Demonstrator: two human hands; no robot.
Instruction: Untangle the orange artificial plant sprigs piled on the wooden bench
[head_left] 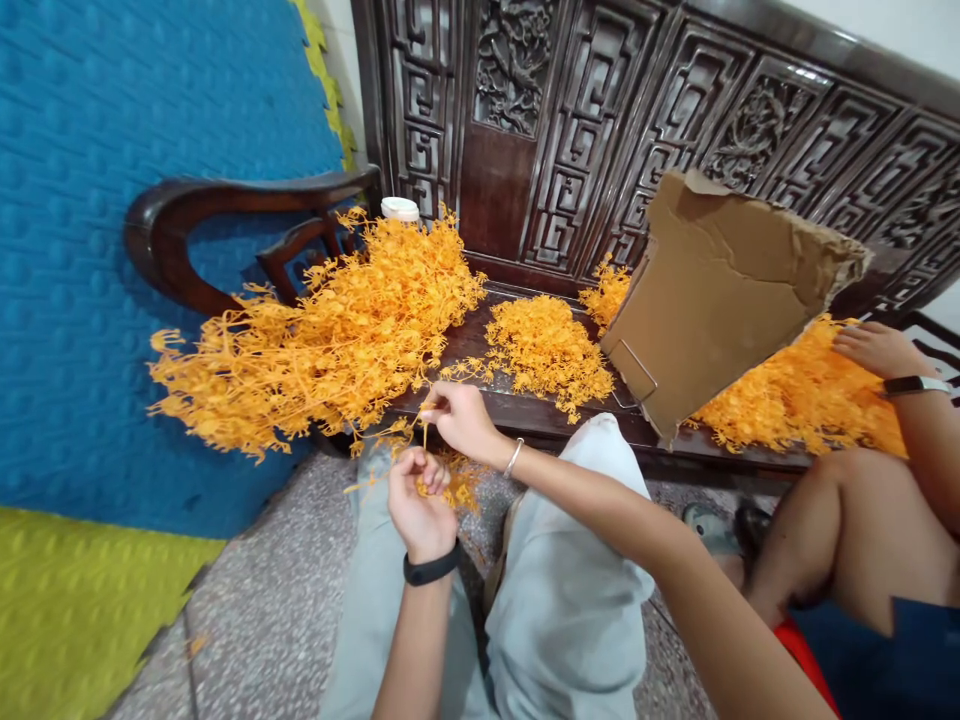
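My left hand (421, 505), with a black band on its wrist, is closed over my lap around orange plastic sprigs (459, 492), their tips poking out past the fingers. Just above it, my right hand (463, 422) pinches a thin orange plastic stem (426, 432) that runs down toward the left hand. A large heap of orange plastic sprigs (360, 320) lies to the left on a dark wooden bench (480, 335). Beyond my right hand sits a smaller pile of short orange pieces (547, 350). The far ends of what the left hand grips are hidden by its fingers.
A cardboard sheet (720, 300) leans on the bench, with a bent wire (634, 365) by its lower edge. On the right, another person's hand (881, 348) touches more orange sprigs (795, 400). A curved armrest (180, 215) and blue foam mats (75, 300) are at left.
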